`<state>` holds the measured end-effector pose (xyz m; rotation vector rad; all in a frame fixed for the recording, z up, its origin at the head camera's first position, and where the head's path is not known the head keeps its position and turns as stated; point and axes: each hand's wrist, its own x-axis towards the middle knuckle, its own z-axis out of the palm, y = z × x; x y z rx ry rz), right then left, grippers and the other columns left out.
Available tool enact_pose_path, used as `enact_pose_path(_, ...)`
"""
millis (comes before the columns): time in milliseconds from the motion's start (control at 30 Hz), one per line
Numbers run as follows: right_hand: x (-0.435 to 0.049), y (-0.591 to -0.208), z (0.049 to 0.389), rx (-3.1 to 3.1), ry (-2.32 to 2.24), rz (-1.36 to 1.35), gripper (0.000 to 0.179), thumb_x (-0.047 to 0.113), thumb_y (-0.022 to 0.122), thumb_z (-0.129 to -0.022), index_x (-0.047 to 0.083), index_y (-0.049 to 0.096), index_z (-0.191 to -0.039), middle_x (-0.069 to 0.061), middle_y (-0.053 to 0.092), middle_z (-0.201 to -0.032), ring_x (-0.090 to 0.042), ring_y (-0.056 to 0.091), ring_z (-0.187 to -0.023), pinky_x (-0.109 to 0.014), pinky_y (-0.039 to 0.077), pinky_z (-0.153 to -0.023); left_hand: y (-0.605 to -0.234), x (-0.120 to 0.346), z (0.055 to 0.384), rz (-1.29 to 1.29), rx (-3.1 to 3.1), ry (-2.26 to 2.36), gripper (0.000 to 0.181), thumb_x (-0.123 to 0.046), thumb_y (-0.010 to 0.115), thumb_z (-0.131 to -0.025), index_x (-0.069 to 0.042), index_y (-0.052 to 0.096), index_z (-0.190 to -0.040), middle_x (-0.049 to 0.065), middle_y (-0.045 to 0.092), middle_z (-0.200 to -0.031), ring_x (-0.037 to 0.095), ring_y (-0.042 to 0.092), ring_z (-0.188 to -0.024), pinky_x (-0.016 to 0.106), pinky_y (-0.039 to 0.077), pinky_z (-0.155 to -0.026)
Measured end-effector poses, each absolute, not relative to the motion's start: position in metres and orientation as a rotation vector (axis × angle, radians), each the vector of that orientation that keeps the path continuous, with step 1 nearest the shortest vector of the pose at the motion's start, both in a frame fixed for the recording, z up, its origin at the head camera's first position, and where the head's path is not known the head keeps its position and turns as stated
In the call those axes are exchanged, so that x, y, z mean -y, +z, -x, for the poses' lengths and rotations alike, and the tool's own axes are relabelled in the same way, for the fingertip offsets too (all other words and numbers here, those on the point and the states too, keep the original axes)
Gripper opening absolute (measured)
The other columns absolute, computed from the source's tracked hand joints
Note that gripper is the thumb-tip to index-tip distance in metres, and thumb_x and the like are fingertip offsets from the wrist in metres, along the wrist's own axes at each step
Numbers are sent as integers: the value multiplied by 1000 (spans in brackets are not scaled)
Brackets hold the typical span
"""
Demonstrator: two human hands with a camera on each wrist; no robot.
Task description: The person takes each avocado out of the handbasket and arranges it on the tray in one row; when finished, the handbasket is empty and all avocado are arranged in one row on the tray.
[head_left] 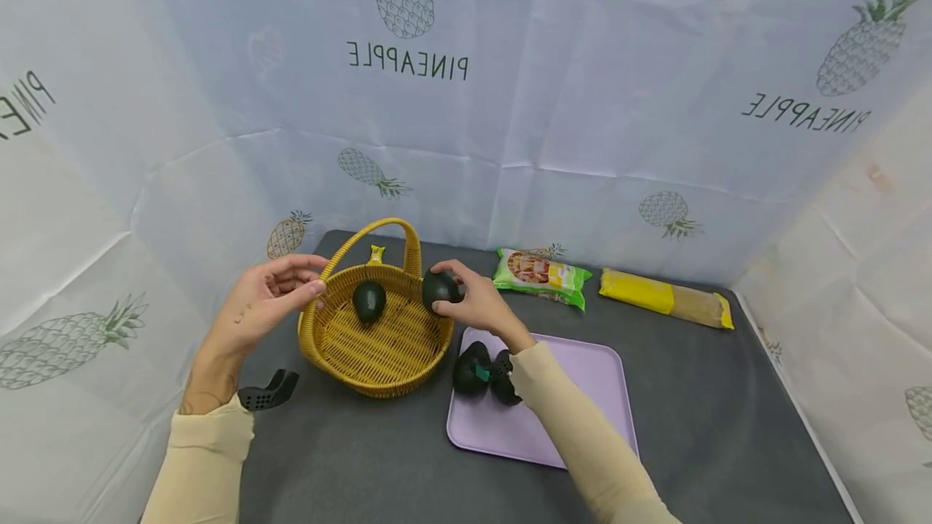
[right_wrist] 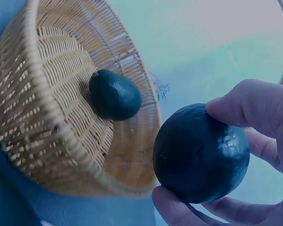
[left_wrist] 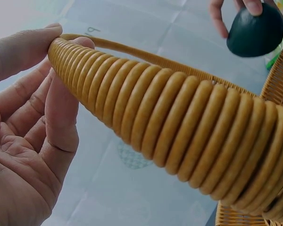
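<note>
A yellow-brown wicker basket [head_left: 379, 385] with a tall arched handle [left_wrist: 146, 108] stands at the left of the table. My left hand [head_left: 265, 302] pinches the handle between thumb and fingers, on its left side. One dark green avocado [head_left: 369, 302] lies inside the basket, toward the back left. My right hand [head_left: 476, 297] grips another avocado [right_wrist: 200, 153] by its sides, at the basket's right rim. Two more avocados [head_left: 472, 369] lie on a light purple tray [head_left: 539, 435], one partly hidden by the right wrist's camera strap.
Behind the tray lies a green food packet [head_left: 542, 275]. A long yellow packet [head_left: 664, 298] lies to its right. A small yellow wrapper [head_left: 376, 255] shows behind the basket. A pineapple-print curtain [head_left: 510, 120] encloses the dark grey table [head_left: 713, 411].
</note>
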<state>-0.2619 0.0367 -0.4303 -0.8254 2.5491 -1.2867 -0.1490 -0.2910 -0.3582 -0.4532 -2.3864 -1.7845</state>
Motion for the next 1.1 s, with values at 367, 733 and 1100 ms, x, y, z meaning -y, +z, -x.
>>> enact_pose_path(367, -85, -434, 246, -2568, -1372, 693, 52, 30, 77, -89, 39, 55, -135, -9, 60, -134, -32, 62, -120, -40, 58, -76, -361, 291, 148, 460, 2377, -1786, 31, -4, 64, -99, 2, 60, -129, 8, 70, -95, 15, 69, -75, 24, 56, -66)
enact_pose_path(733, -121, -438, 230, -2617, -1418, 559, 55, 28, 79, -88, 37, 55, -137, -11, 58, -139, -37, 65, -116, -46, 59, -83, -358, 291, 149, 439, 2390, -1761, 31, -5, 65, -99, 1, 61, -129, 1, 71, -94, 19, 70, -76, 24, 57, -67)
enact_pose_path(1100, -165, -458, 207, -2640, -1414, 324, 55, 27, 80, -87, 39, 55, -135, -16, 60, -136, -34, 71, -103, -46, 59, -82, -360, 290, 150, 452, 2339, -1803, 30, -1, 65, -98, 3, 62, -127, 2, 71, -94, 17, 70, -76, 23, 56, -66)
